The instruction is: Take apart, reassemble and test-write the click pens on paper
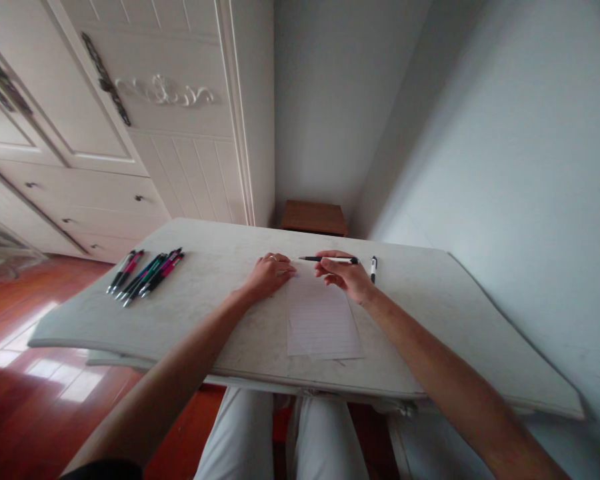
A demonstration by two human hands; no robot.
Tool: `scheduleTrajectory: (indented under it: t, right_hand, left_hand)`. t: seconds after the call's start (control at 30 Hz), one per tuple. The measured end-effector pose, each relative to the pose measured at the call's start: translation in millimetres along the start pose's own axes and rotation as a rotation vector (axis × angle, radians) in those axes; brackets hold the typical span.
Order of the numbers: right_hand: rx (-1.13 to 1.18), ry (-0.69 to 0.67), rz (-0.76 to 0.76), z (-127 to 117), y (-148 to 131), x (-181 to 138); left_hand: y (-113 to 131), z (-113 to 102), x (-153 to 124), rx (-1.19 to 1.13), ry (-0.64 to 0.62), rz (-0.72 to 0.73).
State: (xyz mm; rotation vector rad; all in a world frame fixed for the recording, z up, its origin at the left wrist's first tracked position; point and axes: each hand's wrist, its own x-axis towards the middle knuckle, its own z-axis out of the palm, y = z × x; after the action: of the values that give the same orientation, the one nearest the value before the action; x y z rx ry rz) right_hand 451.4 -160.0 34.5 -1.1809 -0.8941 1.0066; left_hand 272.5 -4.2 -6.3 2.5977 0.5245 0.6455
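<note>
From my feed, the right hand (345, 277) pinches a black pen (327, 259) level above the top edge of the lined sheet (323, 323), tip pointing left. The left hand (270, 272) lies loose at the sheet's upper left corner, grasping nothing. Just right of the right hand lies a small black-and-white piece (373, 268), possibly a cap; I can't resolve it. A row of coloured pens (145, 273) sits well apart on the white table (205, 313), with a brown stand (314, 217) beyond the far edge.
</note>
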Motion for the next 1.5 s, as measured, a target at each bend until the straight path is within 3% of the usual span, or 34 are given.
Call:
scheduleTrajectory:
  t: [0.17, 0.5, 0.9, 1.5]
  right_hand:
    - [-0.508, 0.082, -0.114, 4, 16, -1]
    - [-0.759, 0.023, -0.234, 3, 25, 0]
    - [-0.762, -0.042, -0.262, 2, 25, 1]
    - [-0.854, 0.007, -0.267, 8, 19, -2]
  left_hand:
    - [1, -1, 0, 0.046, 0.003, 0.004]
    - [1, -1, 1, 0.087, 0.009, 0.02]
    - [-1, 0, 1, 0.076, 0.036, 0.023]
    - [1, -2, 1, 0.085, 0.034, 0.032]
